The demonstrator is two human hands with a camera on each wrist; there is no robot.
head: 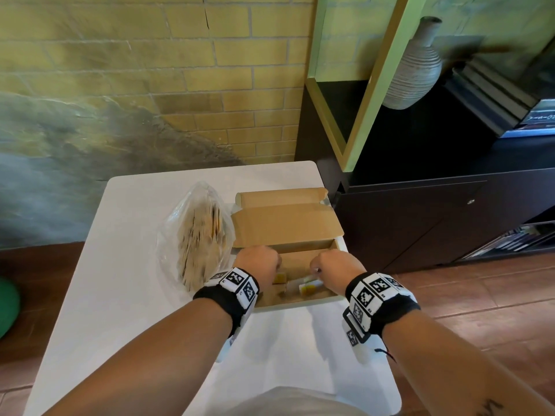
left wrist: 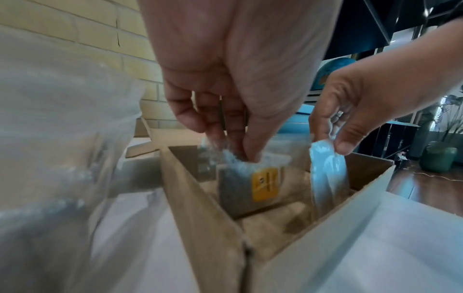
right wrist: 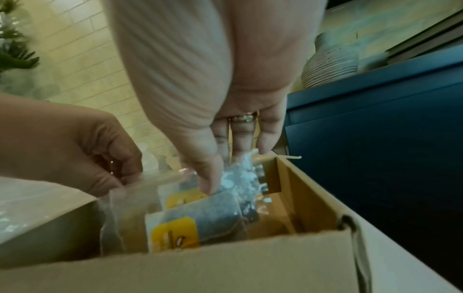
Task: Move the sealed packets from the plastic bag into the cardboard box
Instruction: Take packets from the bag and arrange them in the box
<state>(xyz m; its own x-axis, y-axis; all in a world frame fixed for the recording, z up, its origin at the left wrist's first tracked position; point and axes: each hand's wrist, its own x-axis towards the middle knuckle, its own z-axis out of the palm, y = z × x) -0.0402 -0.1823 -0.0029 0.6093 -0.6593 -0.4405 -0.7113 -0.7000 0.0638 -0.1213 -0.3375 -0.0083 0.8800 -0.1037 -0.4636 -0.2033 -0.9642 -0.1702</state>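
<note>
The open cardboard box [head: 301,300] sits on the white table, its lid [head: 285,223] folded back. Both hands are down inside it. My left hand [head: 259,264] pinches the top edge of a clear sealed packet with a yellow label [left wrist: 265,184] and holds it upright in the box [left wrist: 200,208]. My right hand [head: 333,271] pinches the top of another clear packet [right wrist: 218,214] beside it, also with a yellow label [head: 309,288]. The plastic bag [head: 198,235], full of several more packets, lies just left of the box.
The white table [head: 135,310] stands against a yellow brick wall. A black cabinet [head: 420,220] with a ribbed vase [head: 414,70] and stacked books stands close on the right. A green object [head: 6,304] is on the wooden floor at the left.
</note>
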